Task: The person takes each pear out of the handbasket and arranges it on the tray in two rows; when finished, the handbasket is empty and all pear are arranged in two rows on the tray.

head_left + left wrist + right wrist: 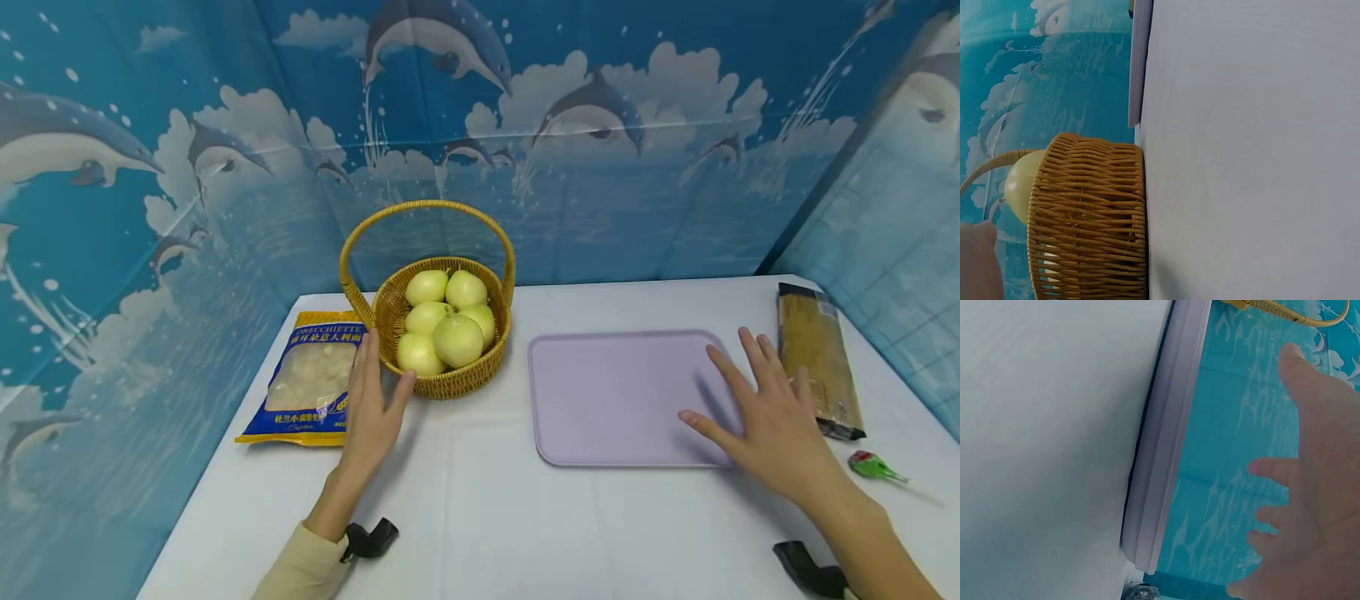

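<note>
In the head view, a wicker basket [459, 383] with a tall hoop handle holds several pale yellow-green round fruits [458, 340], pear-like in look. My left hand [371, 417] is held up near the basket's front left side, its fingers straight and nothing in them. Behind that hand lies a blue and yellow bag of orecchiette pasta [311, 379]. Over the right end of a lilac tray [615, 400] my right hand [780, 429] hovers with spread fingers, holding nothing. The left wrist view shows the basket's woven side [1088, 219]; the right wrist view shows the tray's edge [1163, 444].
A long pack of dry noodles [821, 367] lies at the table's right, partly behind the right hand. Nearer the front is a lollipop [870, 465] in a green and red wrapper. A dolphin-print curtain [585, 208] closes off the back and sides of the white table [510, 533].
</note>
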{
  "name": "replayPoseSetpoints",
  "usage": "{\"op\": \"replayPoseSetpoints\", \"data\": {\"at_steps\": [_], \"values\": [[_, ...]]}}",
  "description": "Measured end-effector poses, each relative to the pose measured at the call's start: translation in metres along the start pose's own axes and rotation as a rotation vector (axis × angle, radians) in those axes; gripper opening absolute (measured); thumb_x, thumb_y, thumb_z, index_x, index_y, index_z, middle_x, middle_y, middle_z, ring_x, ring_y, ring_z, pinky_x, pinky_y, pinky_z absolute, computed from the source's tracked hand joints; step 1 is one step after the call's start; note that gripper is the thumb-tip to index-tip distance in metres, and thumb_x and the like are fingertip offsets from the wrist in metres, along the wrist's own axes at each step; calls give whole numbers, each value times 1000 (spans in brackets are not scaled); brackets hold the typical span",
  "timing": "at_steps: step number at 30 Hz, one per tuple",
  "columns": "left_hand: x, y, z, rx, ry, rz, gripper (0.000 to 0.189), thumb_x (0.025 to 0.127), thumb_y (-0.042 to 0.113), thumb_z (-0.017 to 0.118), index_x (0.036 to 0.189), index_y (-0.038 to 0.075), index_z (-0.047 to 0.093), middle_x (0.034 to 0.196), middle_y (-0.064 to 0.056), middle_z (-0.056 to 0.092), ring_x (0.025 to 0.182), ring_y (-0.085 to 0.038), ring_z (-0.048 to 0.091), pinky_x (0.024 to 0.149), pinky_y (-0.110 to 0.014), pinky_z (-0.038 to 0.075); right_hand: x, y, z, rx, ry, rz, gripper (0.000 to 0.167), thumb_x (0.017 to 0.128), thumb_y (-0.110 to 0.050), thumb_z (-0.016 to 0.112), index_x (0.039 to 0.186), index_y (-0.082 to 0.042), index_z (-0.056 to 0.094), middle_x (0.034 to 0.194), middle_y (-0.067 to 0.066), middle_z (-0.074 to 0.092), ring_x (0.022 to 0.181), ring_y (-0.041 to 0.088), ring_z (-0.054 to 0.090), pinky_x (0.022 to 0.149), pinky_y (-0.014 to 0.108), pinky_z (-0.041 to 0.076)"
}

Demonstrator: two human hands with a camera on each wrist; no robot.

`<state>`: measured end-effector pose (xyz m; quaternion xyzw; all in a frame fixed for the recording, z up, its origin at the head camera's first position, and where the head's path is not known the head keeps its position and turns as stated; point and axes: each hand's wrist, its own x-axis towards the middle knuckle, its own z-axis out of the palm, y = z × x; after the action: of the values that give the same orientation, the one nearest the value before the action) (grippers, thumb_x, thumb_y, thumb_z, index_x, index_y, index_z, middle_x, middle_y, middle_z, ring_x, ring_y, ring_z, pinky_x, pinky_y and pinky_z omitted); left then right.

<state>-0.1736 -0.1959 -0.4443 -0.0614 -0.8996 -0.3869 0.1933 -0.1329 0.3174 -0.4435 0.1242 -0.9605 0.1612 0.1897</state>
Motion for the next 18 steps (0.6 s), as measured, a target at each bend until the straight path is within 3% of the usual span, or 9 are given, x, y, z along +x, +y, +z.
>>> {"op": "replayPoseSetpoints", "data": {"at_steps": [5,11,18], "values": [[10,4,9,-136,48,-73,79,109,50,50,171,23,9,178,2,10,164,-27,12,133,-55,14,2,1,-1,16,-16,17,101,88,-56,78,166,-10,32,176,24,7,162,46,0,118,83,-9],[20,11,21,-346,143,-221,71,112,47,42,171,17,14,177,-2,16,163,-19,13,135,-43,12,0,0,2,42,-43,35,100,89,-55,77,166,-10,31,175,25,9,162,47,0,118,82,-10],[31,16,44,-492,362,-331,59,113,37,42,167,17,29,172,-4,31,159,-20,26,133,-38,19,0,-6,6,94,-69,41,90,96,-50,71,165,-8,32,175,26,9,162,46,-1,117,83,-10]]}}
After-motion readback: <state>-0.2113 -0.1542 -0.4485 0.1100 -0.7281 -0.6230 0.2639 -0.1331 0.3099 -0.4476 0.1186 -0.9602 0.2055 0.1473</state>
